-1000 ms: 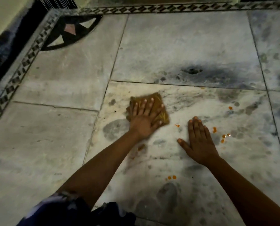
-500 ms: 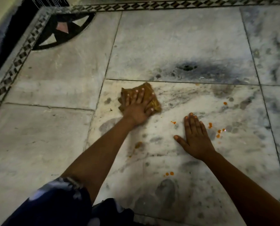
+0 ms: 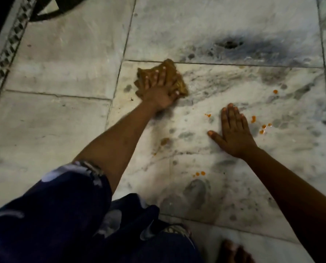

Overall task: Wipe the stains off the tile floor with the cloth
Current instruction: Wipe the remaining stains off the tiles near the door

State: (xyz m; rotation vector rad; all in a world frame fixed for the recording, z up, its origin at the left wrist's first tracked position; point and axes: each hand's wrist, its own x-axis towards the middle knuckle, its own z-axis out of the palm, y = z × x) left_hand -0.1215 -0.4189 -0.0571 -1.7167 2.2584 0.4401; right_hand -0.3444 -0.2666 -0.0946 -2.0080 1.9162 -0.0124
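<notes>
A crumpled mustard-brown cloth (image 3: 163, 78) lies on veined grey-white marble floor (image 3: 63, 59), pinned flat under the left hand (image 3: 159, 92), fingers spread wide over it. The right hand (image 3: 234, 133) rests palm-down nearby, fingers together, among small orange stains (image 3: 253, 119).

Dim, warm indoor light. The pale floor tiles (image 3: 63, 63) glow brightest around eleven o'clock; corners at seven and five fall dark. Soft motion blur throughout, and tile seams bow near the edges.
</notes>
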